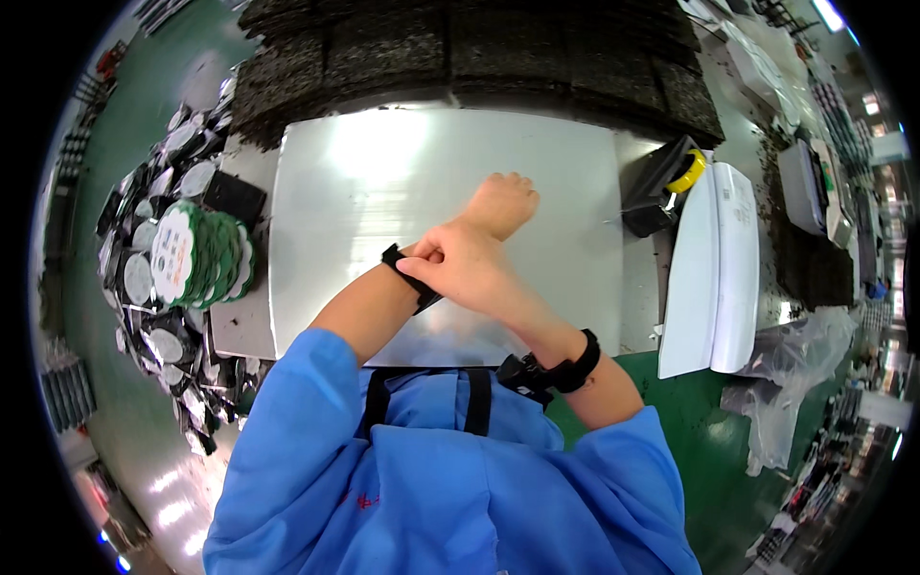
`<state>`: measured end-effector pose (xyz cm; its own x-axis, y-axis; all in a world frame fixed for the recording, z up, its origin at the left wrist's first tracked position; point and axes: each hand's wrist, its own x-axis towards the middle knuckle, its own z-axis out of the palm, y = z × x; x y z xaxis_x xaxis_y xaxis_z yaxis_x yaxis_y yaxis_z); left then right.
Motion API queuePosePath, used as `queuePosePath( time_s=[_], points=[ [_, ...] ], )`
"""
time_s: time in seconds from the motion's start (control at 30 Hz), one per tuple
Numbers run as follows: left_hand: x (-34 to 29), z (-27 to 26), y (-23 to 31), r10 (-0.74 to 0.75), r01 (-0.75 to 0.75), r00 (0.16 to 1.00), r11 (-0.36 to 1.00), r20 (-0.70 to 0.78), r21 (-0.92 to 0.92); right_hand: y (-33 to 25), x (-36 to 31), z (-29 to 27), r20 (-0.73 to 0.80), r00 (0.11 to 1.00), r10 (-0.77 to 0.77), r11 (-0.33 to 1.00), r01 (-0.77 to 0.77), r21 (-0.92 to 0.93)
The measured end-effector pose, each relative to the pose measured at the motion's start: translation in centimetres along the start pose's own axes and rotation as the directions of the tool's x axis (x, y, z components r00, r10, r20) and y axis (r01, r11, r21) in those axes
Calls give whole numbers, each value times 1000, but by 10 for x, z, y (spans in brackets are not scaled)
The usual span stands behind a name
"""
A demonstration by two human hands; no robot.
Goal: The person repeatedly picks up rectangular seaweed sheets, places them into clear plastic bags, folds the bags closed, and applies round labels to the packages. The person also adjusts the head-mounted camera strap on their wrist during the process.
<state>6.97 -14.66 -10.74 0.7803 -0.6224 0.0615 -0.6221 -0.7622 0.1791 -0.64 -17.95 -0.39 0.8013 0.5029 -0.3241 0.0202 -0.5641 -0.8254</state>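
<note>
My right hand (465,266) crosses over my left forearm. Its thumb and fingers pinch the black wrist strap (410,276) fastened round my left wrist. Beyond it, my left hand (503,203) hangs over the silver metal sheet (565,278), back up and fingers curled in, with no object visible in it. A second black strap (580,362) circles my right wrist, with a small dark device (522,376) attached on its inner side.
Stacked dark, crumbly slabs (383,53) line the far edge. Leftward stand green-and-white scalloped discs (196,254) before a heap of black pieces with round pale faces (139,278). Rightward lie yellow tape (687,172), a black box (652,206), white sheets (714,268) and clear plastic (795,374).
</note>
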Motion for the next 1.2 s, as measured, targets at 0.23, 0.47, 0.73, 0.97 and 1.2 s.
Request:
queuePosePath(
  time_s=[0.23, 0.47, 0.73, 0.97, 1.2],
  points=[
    [-5, -5, 2, -31, 19, 992, 995, 120, 97, 3, 7, 7, -206, 968, -142, 977, 103, -187],
    [-8, -25, -3, -238, 231, 971, 873, 40, -430, 7, 12, 7, -206, 925, -318, 944, 289, -162],
    [-30, -55, -54, -524, 79, 797, -401, 299, -913, 23, -8, -39, -110, 984, -143, 990, 141, -22],
    [-30, -53, -52, -637, 53, 720, -346, 276, -937, 26, -3, 10, 97, 995, -34, 984, 17, 177],
    [-34, -43, -45, -540, 103, 796, 566, -273, -818, 39, 3, 22, 321, 946, 38, 843, -202, 498]
  ],
)
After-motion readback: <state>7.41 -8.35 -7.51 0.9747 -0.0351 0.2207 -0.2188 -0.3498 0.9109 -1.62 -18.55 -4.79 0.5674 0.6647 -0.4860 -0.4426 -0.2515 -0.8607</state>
